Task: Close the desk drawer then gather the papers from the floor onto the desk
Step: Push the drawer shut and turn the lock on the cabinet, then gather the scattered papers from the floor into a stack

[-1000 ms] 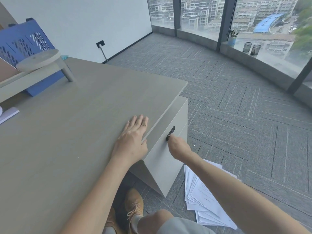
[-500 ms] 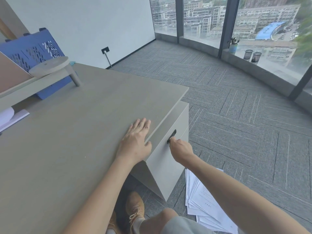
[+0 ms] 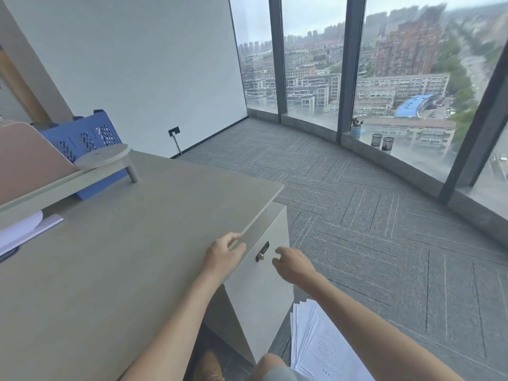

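Observation:
The pale drawer front (image 3: 258, 292) sits under the edge of the grey desk top (image 3: 110, 257), with a small black lock (image 3: 262, 251) near its top. My left hand (image 3: 224, 255) rests at the desk edge, fingers curled over it. My right hand (image 3: 292, 264) hovers just right of the lock, fingers loosely apart, holding nothing and off the drawer. A fanned stack of white printed papers (image 3: 321, 345) lies on the carpet below the drawer, partly hidden by my right forearm.
A wooden monitor riser (image 3: 82, 171) and a blue perforated file holder (image 3: 88, 138) stand at the desk's back left, with white sheets (image 3: 24, 232) beneath. My brown shoe (image 3: 209, 364) is under the desk. Grey carpet (image 3: 371, 229) runs to tall windows, with a plant and two mesh cups (image 3: 382, 141) on the sill.
My right hand has let go of the drawer's lock and moved slightly right. My left hand slid to the desk edge. The view has tilted upward.

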### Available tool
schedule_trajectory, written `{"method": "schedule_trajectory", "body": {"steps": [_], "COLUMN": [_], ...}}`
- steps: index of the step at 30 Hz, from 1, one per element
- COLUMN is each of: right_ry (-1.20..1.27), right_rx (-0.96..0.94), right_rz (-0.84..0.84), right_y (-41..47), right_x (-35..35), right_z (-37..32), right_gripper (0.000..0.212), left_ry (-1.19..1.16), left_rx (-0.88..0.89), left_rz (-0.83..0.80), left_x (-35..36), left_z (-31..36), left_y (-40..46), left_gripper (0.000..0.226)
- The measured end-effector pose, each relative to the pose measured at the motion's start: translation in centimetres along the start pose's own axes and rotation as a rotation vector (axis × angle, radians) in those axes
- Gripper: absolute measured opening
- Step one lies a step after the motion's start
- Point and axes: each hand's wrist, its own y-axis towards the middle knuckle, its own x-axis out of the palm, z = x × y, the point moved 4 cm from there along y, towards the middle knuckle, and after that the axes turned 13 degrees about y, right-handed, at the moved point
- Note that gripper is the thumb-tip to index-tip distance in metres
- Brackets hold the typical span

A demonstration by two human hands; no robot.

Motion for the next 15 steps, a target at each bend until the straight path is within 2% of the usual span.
{"method": "schedule_trajectory", "body": {"steps": [3,9,15], "right_ry": [0.079,0.125,0.141], "right_rx": [-0.019,-0.058,-0.057], "right_rz": [0.046,0.153,0.215], "right_y": [-2.9,-8.7,-12.7], "right_x": [-3.1,-8.6,-12.7], "right_z": [0.2,0.8,2.0], "right_gripper": [0.045,0.032,0.028], "left_ry": [-0.034,-0.178,-0.206], "left_rx": [0.042,0.088,0.141], "left_rz": [-0.022,-0.069,-0.128], "left_x": [0.8,1.6,3.7], "left_z": [1.7,4.4,7.0], "left_y": [-2.3,-5.6,-6.5], "left_gripper": [0.036,0.020,0.031]}}
